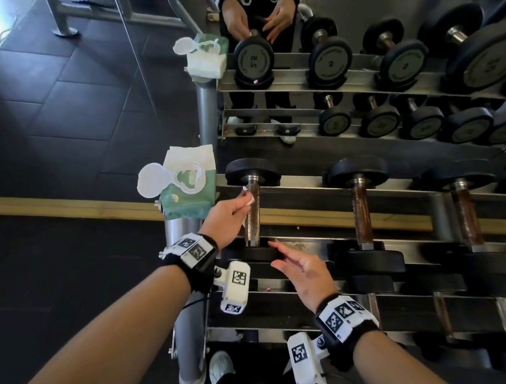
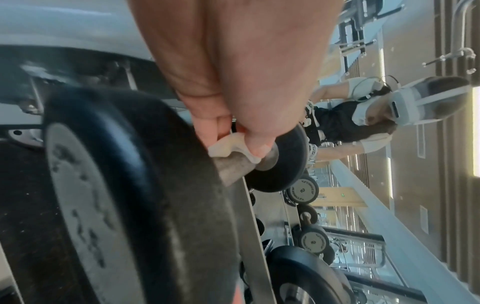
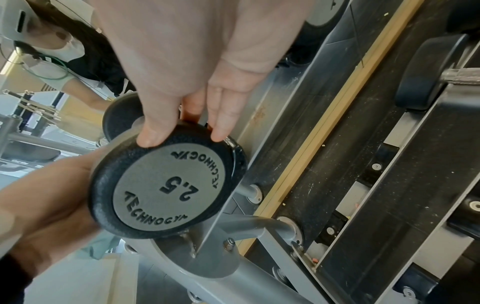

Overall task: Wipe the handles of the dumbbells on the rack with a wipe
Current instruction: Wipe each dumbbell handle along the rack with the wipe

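Note:
The leftmost dumbbell, marked 2.5 (image 3: 166, 197), lies on the top rail of the rack (image 1: 308, 214). My left hand (image 1: 232, 215) pinches a small white wipe (image 1: 249, 197) against the far end of its knurled handle (image 1: 252, 219); the left wrist view shows the wipe (image 2: 228, 146) pressed between thumb and finger on the handle (image 2: 231, 168). My right hand (image 1: 301, 267) rests with straight fingers on the near black head (image 1: 251, 254), thumb and fingertips (image 3: 153, 135) touching its rim.
A green pack of wipes (image 1: 184, 188) with its white lid flipped open sits on the rack's left end post. More dumbbells (image 1: 360, 204) lie to the right on the same rail. A mirror behind reflects the rack and me. Dark tiled floor lies left.

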`<state>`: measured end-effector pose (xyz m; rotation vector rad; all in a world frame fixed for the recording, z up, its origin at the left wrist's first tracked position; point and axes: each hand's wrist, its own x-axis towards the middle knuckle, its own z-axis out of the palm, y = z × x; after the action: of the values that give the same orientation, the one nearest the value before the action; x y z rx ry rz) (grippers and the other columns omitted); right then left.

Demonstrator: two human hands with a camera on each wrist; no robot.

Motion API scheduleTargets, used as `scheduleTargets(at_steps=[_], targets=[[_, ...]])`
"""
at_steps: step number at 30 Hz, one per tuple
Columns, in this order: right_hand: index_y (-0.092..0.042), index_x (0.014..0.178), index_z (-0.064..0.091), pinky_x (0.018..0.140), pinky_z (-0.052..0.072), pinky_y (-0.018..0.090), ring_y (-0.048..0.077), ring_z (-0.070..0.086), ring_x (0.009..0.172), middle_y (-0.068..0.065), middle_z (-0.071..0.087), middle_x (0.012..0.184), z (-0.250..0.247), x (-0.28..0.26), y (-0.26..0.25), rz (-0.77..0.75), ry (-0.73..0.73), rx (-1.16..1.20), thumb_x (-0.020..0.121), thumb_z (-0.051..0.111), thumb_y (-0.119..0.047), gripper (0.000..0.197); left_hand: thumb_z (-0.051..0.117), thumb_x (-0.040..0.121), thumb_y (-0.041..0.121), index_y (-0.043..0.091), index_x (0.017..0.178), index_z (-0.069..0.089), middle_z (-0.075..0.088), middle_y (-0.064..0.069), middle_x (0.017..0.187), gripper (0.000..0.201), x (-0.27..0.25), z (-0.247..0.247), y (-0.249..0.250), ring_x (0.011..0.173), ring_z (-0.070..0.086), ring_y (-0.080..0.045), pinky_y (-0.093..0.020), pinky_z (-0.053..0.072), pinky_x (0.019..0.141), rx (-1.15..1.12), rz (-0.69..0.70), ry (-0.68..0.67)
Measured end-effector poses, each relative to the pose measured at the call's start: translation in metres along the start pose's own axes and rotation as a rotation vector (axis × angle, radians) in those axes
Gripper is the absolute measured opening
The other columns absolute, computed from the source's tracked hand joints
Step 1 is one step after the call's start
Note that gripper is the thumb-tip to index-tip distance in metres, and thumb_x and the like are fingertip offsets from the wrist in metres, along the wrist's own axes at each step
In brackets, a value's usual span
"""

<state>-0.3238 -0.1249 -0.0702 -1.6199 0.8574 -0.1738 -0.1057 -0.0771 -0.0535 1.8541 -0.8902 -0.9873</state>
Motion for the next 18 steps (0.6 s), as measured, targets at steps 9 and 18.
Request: scheduleTargets(at_steps=[9,18], targets=[[-0.042,0.129,0.061,0.110,0.043,0.025,-0.001,0.056,0.125,-0.013,0.063,0.133,0.000,0.000,0.003,0.016,0.000,0.044,0.094,0.065,-0.031,0.037,0.044,0.104,0.023,0.030,0.133,0.059,0.065,0.007,0.127,0.034,-0.023,-0.003,-0.016,0.114,0.059,-0.003,-0.028,0.045,0.103,-0.097,-0.032,-0.006],[-0.042,0.127,0.058,0.103,0.037,0.006,-0.014,0.051,0.122,-0.024,0.059,0.127,0.000,-0.001,-0.001,0.000,0.011,0.016,0.094,0.065,-0.026,0.037,0.050,0.101,0.020,0.017,0.111,0.050,0.066,-0.016,0.110,0.010,0.011,0.012,0.010,0.102,0.065,-0.034,-0.054,0.053,0.091,-0.300,-0.195,0.193]])
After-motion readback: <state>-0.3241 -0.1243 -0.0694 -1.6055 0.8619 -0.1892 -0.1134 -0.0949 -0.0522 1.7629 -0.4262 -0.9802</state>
